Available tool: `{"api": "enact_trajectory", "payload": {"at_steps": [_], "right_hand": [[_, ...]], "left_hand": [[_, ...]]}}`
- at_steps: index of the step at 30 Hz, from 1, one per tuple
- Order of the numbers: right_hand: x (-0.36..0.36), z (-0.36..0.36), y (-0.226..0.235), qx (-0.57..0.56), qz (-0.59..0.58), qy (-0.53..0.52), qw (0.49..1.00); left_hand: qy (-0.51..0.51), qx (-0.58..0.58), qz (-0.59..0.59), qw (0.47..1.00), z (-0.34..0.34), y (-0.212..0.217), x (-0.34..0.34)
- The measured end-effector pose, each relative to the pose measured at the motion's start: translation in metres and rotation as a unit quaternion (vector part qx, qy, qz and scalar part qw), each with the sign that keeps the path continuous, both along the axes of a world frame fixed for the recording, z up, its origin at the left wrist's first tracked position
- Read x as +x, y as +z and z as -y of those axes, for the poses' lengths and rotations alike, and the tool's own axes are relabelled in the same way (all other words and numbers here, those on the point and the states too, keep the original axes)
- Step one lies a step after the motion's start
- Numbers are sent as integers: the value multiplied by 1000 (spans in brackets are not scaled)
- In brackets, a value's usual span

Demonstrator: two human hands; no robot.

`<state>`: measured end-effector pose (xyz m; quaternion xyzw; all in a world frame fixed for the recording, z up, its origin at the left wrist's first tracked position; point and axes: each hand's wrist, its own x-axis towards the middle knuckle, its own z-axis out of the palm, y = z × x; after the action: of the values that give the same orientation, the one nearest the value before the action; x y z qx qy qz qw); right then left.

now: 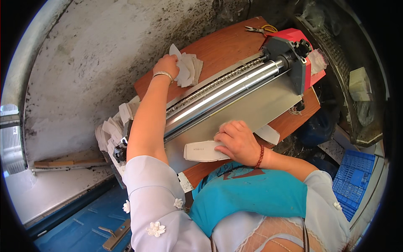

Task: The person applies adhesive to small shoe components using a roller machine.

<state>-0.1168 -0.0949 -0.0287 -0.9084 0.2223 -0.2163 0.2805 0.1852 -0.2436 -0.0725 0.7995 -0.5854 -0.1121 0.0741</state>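
Left hand [166, 66] reaches over the roller machine [235, 86], grip closed on a white piece at the stack of white pieces [189, 69] lying on the far side of the wooden desk [222, 46]. Right hand [237, 140] lies flat, fingers pressing down on a white insole [203, 151] that rests on the machine's grey metal plate [252, 111], near edge; nothing pinched there. More white pieces [111, 130] pile at the machine's left end. Pliers [258, 29] sit at the desk's far corner. Blue crate [354, 180] on the right.
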Motion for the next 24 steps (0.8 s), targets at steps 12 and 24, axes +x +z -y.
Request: {"api": "enact_trajectory", "payload": {"at_steps": [12, 24], "right_hand": [[-9, 8, -4, -56, 111, -15, 992], [-33, 59, 1, 283, -3, -198, 938]], "left_hand": [[-42, 207, -95, 973, 4, -17, -14], [-77, 293, -370, 878, -15, 28, -52]]}}
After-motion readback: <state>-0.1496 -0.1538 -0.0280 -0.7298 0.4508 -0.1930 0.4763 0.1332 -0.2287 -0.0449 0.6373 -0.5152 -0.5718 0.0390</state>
